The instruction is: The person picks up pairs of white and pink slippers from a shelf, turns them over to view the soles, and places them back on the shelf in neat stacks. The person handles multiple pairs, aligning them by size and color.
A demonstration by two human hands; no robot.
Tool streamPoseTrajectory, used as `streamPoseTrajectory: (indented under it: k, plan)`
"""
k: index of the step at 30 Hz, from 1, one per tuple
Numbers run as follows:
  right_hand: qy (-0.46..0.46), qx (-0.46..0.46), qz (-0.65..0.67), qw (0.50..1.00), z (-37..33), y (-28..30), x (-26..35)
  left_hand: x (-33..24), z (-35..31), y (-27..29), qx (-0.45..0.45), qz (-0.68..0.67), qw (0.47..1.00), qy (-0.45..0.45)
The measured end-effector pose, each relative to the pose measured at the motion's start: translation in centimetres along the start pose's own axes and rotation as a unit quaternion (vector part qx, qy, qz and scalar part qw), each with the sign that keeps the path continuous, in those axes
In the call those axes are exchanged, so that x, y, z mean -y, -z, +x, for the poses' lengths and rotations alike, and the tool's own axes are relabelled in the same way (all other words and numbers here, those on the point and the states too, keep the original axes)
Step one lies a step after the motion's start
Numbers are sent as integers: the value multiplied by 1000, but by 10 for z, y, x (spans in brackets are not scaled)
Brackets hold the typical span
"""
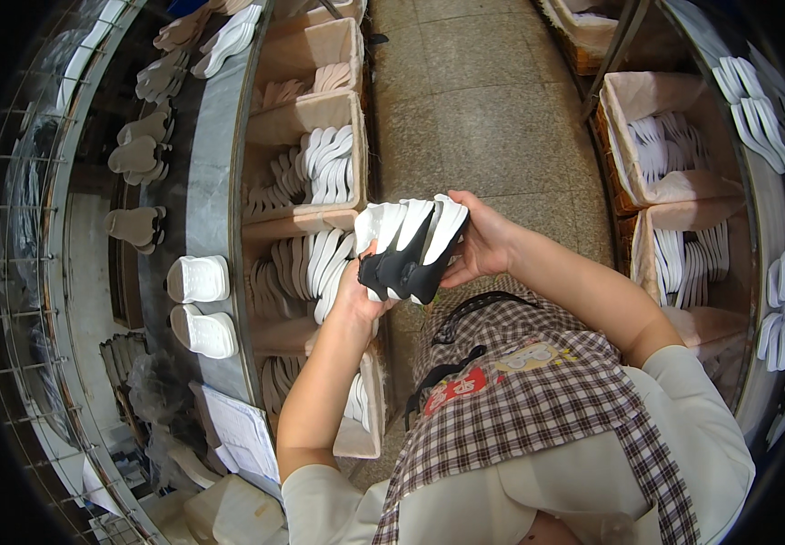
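Between my two hands is a short row of shoe soles (404, 245), white on the upper part and black below, pressed side by side. My left hand (362, 295) grips the row at its left end, its fingers partly hidden behind the soles. The right end is held by my right hand (481, 234), with the thumb near the top and fingers curled at the outer sole. The row is held in front of my body, at the right edge of a lined bin (270, 227) of white soles.
Cloth-lined bins line the aisle's left side; more bins (617, 109) stand at right, holding white soles (670, 145). On the left grey bench (211, 173) sit a pair of white soles (202, 279) and several brownish ones (138, 156). Papers (240, 427) lie lower left. Tiled floor (483, 109) runs between.
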State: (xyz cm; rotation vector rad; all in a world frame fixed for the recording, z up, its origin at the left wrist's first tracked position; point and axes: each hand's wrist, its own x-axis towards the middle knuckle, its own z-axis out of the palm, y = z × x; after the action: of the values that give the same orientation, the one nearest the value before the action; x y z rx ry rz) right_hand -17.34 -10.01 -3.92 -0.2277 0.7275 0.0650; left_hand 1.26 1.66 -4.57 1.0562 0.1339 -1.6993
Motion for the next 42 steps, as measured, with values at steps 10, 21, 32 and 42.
streamPoseTrajectory:
  k: [10,21,32,42]
  plan:
    - [-6,1,-2,1000,3,4,-1,2,2,6,-12,-15,1000,16]
    - [322,98,-69,939,-27,-33,2,5,-19,-20,50,50,976,-208]
    - [428,121,-150,883,-63,-54,-5,-7,-29,-46,140,150,915,-349]
    - [440,132,-216,862,-62,-44,-3,-11,-26,-44,166,113,922,-330]
